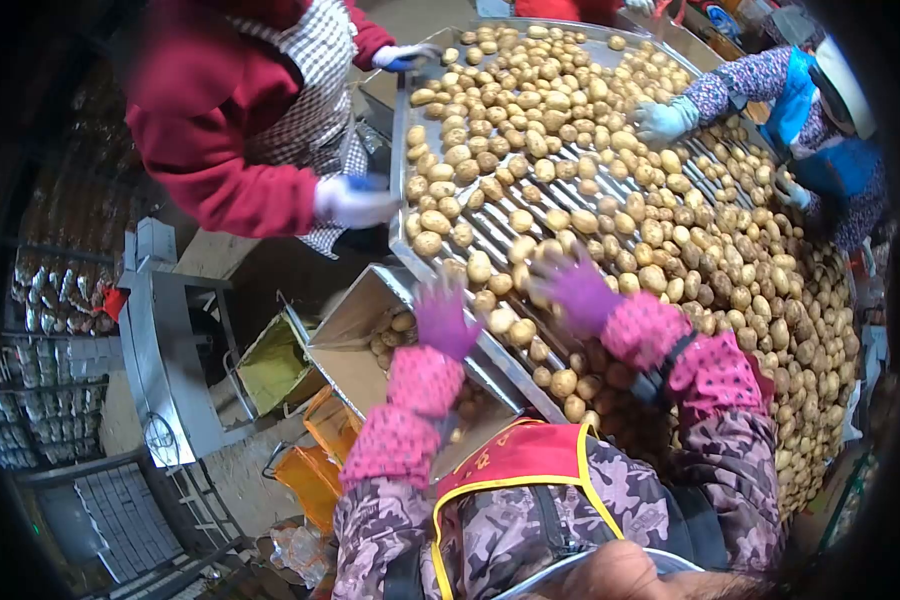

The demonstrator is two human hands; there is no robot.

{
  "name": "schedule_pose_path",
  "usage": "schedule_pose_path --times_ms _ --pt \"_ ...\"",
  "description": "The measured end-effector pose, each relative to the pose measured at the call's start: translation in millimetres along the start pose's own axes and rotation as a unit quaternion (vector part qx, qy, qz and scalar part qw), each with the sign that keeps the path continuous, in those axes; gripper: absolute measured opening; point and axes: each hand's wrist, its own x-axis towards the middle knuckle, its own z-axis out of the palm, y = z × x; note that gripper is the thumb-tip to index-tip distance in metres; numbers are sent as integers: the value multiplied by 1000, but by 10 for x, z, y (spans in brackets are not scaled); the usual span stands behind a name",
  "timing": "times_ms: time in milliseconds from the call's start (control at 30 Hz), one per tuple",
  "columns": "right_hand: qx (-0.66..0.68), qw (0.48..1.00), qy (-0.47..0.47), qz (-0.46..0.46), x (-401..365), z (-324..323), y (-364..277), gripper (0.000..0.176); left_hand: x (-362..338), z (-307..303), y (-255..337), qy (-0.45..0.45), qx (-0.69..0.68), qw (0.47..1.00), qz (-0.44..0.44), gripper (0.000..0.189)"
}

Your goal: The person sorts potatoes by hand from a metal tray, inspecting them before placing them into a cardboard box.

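Observation:
My left hand (447, 320), in a purple glove, is at the metal rim (518, 372) of the sorting table, fingers pointing up and apart, with no potato in it. Over the table my right hand (582, 296), gloved the same way, spreads its fingers right at several potatoes (521, 331). Both hands are slightly blurred. Many more potatoes (670, 238) lie across the metal slats (490, 226) and pile up thickly to the right. Pink dotted sleeve covers reach from my wrists up the forearms.
A metal chute (340, 340) holding some potatoes (388, 342) hangs below the table's left edge. Across from me, a person in a red top (220, 130) wears white gloves. At the right, another person's gloved hand (664, 122) touches potatoes. Orange sacks (310, 480) and a metal stand (160, 365) are lower left.

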Motion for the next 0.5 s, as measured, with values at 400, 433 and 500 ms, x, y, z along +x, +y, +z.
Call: schedule_pose_path --times_ms 400,433,500 --pt "45 895 -7 443 -1600 -542 632 96 569 89 1 -90 46 995 17 75" --pt "93 888 -57 446 -1705 -539 463 100 439 -145 207 -172 36 982 69 77" --pt "15 854 -146 498 -1358 -630 86 113 152 -375 561 -274 -37 943 185 78"
